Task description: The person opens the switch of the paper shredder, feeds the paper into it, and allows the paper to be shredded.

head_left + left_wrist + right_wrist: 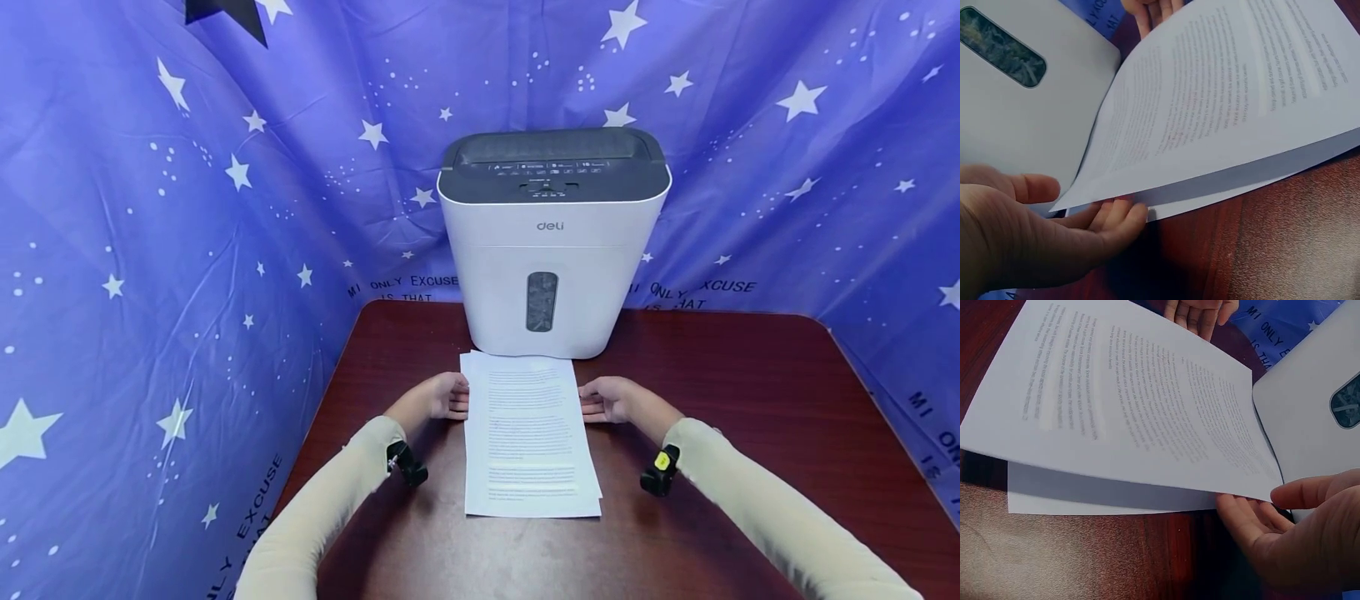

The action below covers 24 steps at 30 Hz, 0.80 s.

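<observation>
Printed paper sheets [521, 442] lie in front of a white paper shredder [495, 275], their far edge at its base. At their left side is my left hand [448, 395], its fingers [1125, 215] reaching under the raised edge of the upper sheet. The left thumb [1038, 187] is held above the far corner, apart from the paper. Opposite, my right hand [607, 398] has its fingers [1241, 515] beneath the right edge and its thumb [1300, 490] close to the corner. Both wrist views show the upper sheet bowed up over another sheet [1041, 490] below.
The shredder has a dark top [555, 179] and a small window [542, 302] showing shreds. It stands at the back of a dark red wooden table [735, 400]. Blue star-printed cloth [225, 167] hangs behind and along both sides.
</observation>
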Tool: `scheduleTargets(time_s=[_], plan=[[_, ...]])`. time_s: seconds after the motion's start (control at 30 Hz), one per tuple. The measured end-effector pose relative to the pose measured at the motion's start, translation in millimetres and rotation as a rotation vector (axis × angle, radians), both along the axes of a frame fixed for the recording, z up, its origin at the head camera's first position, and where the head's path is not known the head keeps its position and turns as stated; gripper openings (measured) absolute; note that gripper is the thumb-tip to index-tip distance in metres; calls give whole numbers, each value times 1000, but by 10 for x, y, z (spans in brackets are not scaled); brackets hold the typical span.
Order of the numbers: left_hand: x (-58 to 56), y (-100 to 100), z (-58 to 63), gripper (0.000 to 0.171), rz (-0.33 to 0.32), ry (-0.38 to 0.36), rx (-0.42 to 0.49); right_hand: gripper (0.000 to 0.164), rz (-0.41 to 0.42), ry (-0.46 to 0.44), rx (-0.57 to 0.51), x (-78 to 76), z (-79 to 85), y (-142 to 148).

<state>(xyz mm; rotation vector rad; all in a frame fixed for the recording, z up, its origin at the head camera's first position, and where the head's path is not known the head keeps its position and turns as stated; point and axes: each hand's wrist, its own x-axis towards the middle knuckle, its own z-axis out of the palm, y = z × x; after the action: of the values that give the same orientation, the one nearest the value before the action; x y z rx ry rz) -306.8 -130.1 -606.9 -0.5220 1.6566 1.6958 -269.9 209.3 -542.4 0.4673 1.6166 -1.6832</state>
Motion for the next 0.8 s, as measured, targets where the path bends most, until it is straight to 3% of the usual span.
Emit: scheduleTargets(time_s=[0.03, 0.07, 0.17, 0.27, 0.3, 0.33, 0.43, 0.5, 0.53, 0.6, 0.7, 0.77, 0.8], plan=[[113, 43, 191, 24, -2, -4, -11, 27, 3, 0, -6, 0, -13, 0], [170, 80, 265, 18, -8, -6, -27, 27, 5, 1, -9, 0, -28, 0], [253, 99, 363, 13, -58, -29, -26, 21, 8, -7, -1, 3, -53, -10], [259, 118, 315, 12, -68, -59, -51, 11, 12, -21, 22, 14, -63, -18], [286, 109, 350, 13, -76, -61, -48, 10, 14, -27, 27, 18, -60, -21], [393, 155, 522, 16, -62, -51, -85, 9, 18, -31, 31, 21, -60, -23], [450, 146, 565, 13, -56, -42, -93, 9, 19, -39, 28, 28, -68, -28], [422, 130, 473, 10, -37, -28, -104, 10, 27, -44, 16, 31, -73, -27], [381, 117, 368, 9, -36, -15, -108, 11, 34, -49, 8, 33, -75, -25], [230, 46, 40, 7, -42, -1, -76, 10, 51, -67, -5, 38, -82, -16], [-26, -102, -527, 8, -97, 6, 49, 8, 80, -98, -17, 51, -96, 8], [-43, -124, -592, 10, -115, 13, 75, 9, 92, -107, -21, 64, -110, 25], [8, -98, -504, 11, -104, 17, 55, 9, 97, -106, -25, 70, -117, 30]])
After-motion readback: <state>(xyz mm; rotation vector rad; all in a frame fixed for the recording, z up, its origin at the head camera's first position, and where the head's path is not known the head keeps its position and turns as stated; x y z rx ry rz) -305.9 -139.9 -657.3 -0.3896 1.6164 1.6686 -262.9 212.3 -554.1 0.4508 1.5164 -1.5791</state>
